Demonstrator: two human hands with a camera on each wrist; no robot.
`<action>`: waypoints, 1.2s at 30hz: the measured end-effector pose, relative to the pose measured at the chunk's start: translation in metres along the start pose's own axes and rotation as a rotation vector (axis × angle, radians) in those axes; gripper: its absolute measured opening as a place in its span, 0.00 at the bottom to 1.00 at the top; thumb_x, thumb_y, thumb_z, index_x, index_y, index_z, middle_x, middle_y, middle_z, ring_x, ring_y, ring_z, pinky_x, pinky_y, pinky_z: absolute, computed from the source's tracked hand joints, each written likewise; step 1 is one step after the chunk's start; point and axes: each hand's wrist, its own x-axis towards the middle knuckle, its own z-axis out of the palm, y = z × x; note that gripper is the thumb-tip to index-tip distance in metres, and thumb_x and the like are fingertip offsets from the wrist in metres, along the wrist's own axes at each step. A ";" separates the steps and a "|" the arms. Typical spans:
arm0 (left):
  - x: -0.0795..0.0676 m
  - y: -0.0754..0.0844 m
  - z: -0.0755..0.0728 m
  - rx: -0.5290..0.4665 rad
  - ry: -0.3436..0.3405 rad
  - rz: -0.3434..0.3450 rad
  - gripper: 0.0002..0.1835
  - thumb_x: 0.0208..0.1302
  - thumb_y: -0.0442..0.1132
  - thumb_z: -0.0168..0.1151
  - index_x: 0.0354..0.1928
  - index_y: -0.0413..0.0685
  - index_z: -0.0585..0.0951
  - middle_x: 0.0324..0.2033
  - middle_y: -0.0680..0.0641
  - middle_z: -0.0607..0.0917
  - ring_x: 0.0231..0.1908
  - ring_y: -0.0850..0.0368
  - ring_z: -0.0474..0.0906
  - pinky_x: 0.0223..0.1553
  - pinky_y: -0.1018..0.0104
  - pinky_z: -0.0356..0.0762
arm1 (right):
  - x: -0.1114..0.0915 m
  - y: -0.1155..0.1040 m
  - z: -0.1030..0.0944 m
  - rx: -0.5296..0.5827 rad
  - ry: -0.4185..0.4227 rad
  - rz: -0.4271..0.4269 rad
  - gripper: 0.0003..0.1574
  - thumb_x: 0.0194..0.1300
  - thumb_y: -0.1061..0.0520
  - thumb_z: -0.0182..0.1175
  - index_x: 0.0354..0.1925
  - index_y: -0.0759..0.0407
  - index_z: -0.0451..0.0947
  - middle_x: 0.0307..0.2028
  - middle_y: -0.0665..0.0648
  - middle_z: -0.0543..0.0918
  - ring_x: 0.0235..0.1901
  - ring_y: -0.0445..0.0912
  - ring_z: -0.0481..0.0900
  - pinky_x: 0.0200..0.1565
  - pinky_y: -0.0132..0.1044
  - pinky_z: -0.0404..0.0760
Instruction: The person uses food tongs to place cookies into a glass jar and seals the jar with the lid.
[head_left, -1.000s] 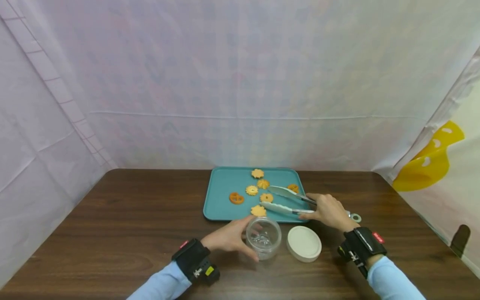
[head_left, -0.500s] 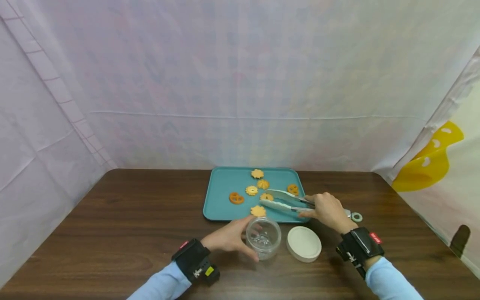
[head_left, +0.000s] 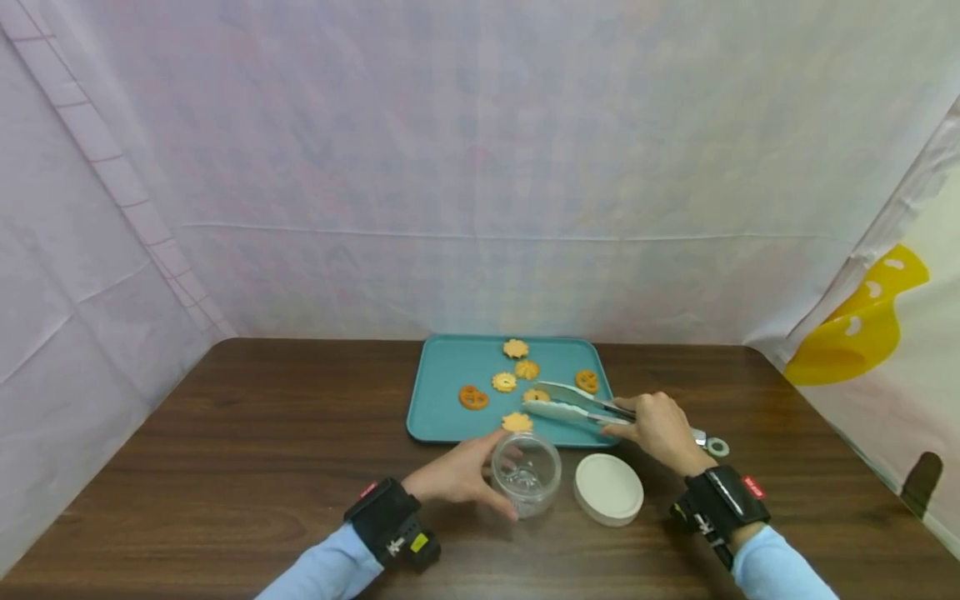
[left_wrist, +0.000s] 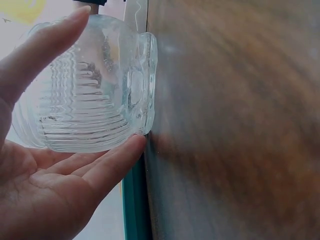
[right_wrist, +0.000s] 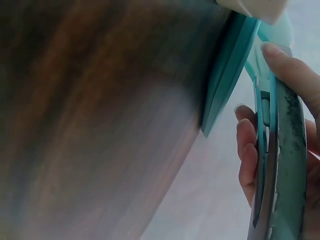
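My left hand (head_left: 461, 475) holds a clear ribbed glass jar (head_left: 527, 479), which stands upright on the table in front of the tray. In the left wrist view the thumb lies along one side of the jar (left_wrist: 90, 100) and the fingers along the other. My right hand (head_left: 660, 429) grips metal tongs (head_left: 600, 412) with pale scalloped tips. Those tips reach over the teal tray (head_left: 438, 417), spread to either side of a ring-shaped cookie (head_left: 537, 394) that they partly cover. In the right wrist view, thumb and fingers squeeze the tongs' handles (right_wrist: 287, 150) from opposite sides.
Other flower-shaped cookies, such as one (head_left: 517, 422) near the jar, lie on the tray with two pretzels, a left one (head_left: 473, 397) and a right one (head_left: 587, 382). A white lid (head_left: 608, 489) rests right of the jar. A white curtain hangs behind the table.
The tongs' tips have drawn closer together around the ring-shaped cookie, as my right hand squeezes and shifts slightly. My left hand and the jar stay put.
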 end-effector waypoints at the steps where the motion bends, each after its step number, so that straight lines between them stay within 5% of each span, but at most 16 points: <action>1: 0.000 0.000 0.000 0.001 0.002 -0.002 0.42 0.35 0.34 0.74 0.57 0.44 0.65 0.52 0.40 0.74 0.53 0.47 0.70 0.52 0.67 0.72 | -0.001 0.000 0.000 0.009 -0.001 0.008 0.33 0.37 0.45 0.72 0.38 0.66 0.81 0.27 0.65 0.83 0.15 0.41 0.70 0.13 0.35 0.70; 5: 0.000 -0.001 0.001 0.010 0.003 -0.003 0.42 0.35 0.35 0.75 0.57 0.45 0.65 0.52 0.41 0.74 0.53 0.48 0.70 0.52 0.68 0.72 | -0.005 0.003 -0.002 0.040 -0.006 0.029 0.33 0.37 0.45 0.72 0.39 0.67 0.81 0.26 0.63 0.83 0.13 0.39 0.61 0.13 0.30 0.62; 16: -0.001 -0.004 -0.002 -0.037 -0.040 -0.016 0.45 0.35 0.34 0.74 0.60 0.47 0.63 0.54 0.42 0.72 0.54 0.47 0.69 0.53 0.70 0.70 | -0.022 0.007 -0.015 0.101 -0.009 0.062 0.32 0.38 0.45 0.71 0.38 0.66 0.81 0.30 0.63 0.83 0.16 0.39 0.65 0.16 0.28 0.65; 27: -0.002 -0.002 -0.004 -0.070 -0.045 -0.025 0.44 0.37 0.31 0.73 0.61 0.45 0.62 0.55 0.41 0.71 0.55 0.48 0.68 0.54 0.68 0.70 | -0.040 -0.005 -0.038 0.151 0.037 -0.013 0.32 0.39 0.45 0.70 0.39 0.67 0.81 0.29 0.63 0.83 0.13 0.33 0.59 0.14 0.25 0.57; 36: -0.001 -0.002 -0.002 -0.047 -0.029 -0.034 0.45 0.36 0.31 0.73 0.61 0.43 0.61 0.54 0.39 0.71 0.55 0.48 0.68 0.54 0.69 0.69 | -0.056 -0.016 -0.049 0.265 0.061 -0.157 0.27 0.40 0.52 0.71 0.40 0.64 0.81 0.31 0.60 0.84 0.23 0.35 0.77 0.20 0.25 0.73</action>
